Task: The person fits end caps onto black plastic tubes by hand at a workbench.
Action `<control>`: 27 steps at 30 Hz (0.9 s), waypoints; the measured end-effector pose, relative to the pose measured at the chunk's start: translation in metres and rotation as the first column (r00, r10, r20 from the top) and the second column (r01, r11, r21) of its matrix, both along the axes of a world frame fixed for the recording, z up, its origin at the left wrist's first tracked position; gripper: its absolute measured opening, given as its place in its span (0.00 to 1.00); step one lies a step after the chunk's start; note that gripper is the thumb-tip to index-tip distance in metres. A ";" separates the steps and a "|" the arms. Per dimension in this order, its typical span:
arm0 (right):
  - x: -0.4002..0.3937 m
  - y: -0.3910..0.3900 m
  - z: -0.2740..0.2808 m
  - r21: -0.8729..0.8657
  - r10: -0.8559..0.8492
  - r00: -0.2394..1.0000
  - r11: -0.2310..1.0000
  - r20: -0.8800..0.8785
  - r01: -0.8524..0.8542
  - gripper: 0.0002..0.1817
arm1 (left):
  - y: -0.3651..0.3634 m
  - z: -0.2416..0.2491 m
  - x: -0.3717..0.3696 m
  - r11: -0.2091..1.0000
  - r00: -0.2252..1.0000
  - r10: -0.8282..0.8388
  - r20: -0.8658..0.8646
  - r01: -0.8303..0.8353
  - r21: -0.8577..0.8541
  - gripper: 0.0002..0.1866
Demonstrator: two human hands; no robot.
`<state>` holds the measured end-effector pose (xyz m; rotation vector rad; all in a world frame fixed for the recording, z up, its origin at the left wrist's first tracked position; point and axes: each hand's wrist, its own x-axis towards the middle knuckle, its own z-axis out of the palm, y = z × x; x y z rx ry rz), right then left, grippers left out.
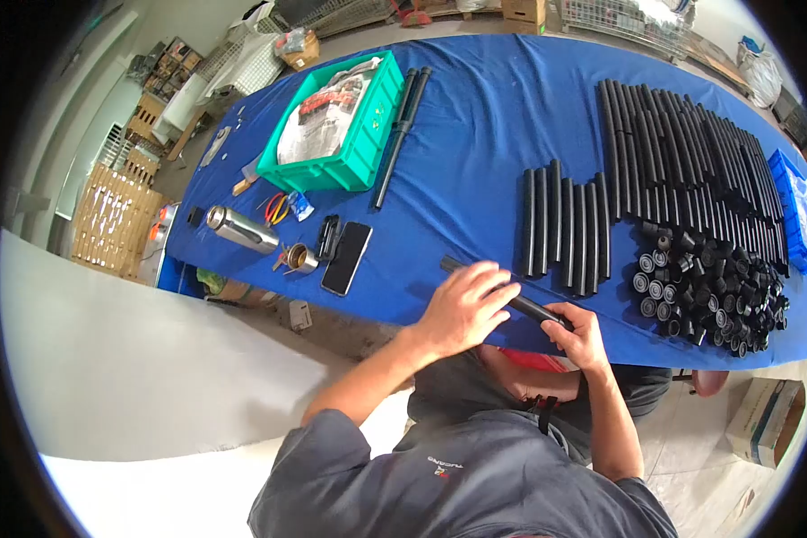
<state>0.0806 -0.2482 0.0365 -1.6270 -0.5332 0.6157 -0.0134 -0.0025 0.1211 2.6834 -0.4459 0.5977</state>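
Observation:
A black tube [535, 309] slants across the front edge of the blue-covered table, held between both hands. My left hand [469, 308] lies over the tube's left part with its fingers curved round it. At the tube's right end, my right hand [577, 335] is closed on it. Several loose black tubes [567, 229] lie side by side beyond my right hand. A large stack of black tubes [681, 152] is behind them, and a pile of black caps [708, 291] sits at the right.
A green crate [354, 170] holding a printed bag stands at the back left, with long black tubes [399, 148] beside it. A phone [347, 258], a steel flask [242, 229], a metal cup [302, 258] and pliers [277, 209] lie left. A blue crate [791, 211] stands far right.

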 end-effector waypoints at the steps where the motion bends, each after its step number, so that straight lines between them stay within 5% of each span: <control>1: 0.000 -0.002 -0.001 0.000 0.021 0.999 1.000 0.029 -0.021 0.15 | 0.005 0.005 0.005 0.997 0.999 -0.023 -0.028 0.025 0.078 0.25; 6: 0.006 -0.010 0.003 -0.001 0.098 0.991 0.995 -0.087 -0.099 0.17 | 0.014 -0.024 0.011 0.963 0.959 -0.092 -0.269 0.154 0.222 0.21; 8: 0.009 -0.015 -0.002 -0.030 0.133 0.978 0.990 -0.161 -0.140 0.21 | 0.018 -0.021 0.010 0.984 0.958 -0.115 -0.264 0.146 0.099 0.19; 9: 0.008 -0.013 -0.004 0.161 0.091 0.974 0.985 -0.206 -0.058 0.24 | 0.022 -0.017 0.010 0.989 0.958 -0.127 -0.258 0.142 0.037 0.18; 11: 0.003 -0.005 -0.014 0.504 0.035 0.948 0.853 -0.317 0.136 0.29 | 0.040 -0.012 0.011 0.996 0.969 -0.007 -0.249 -0.016 -0.092 0.18; 14: 0.006 -0.007 -0.021 0.460 0.042 0.958 0.882 -0.283 0.098 0.37 | 0.096 -0.018 0.039 0.954 0.966 0.251 -0.062 -0.257 -0.152 0.18; 17: 0.005 -0.007 -0.023 0.427 0.033 0.962 0.900 -0.270 0.089 0.32 | 0.154 -0.022 0.077 0.827 0.821 0.560 -0.112 -0.547 0.125 0.23; 19: 0.005 -0.008 -0.024 0.409 0.017 0.962 0.907 -0.271 0.099 0.29 | 0.193 -0.047 0.103 0.840 0.846 0.533 0.008 -0.530 0.117 0.32; 27: 0.005 -0.009 -0.026 0.381 0.003 0.953 0.917 -0.302 0.117 0.23 | 0.231 -0.066 0.159 0.678 0.628 0.734 -0.259 -0.655 0.333 0.30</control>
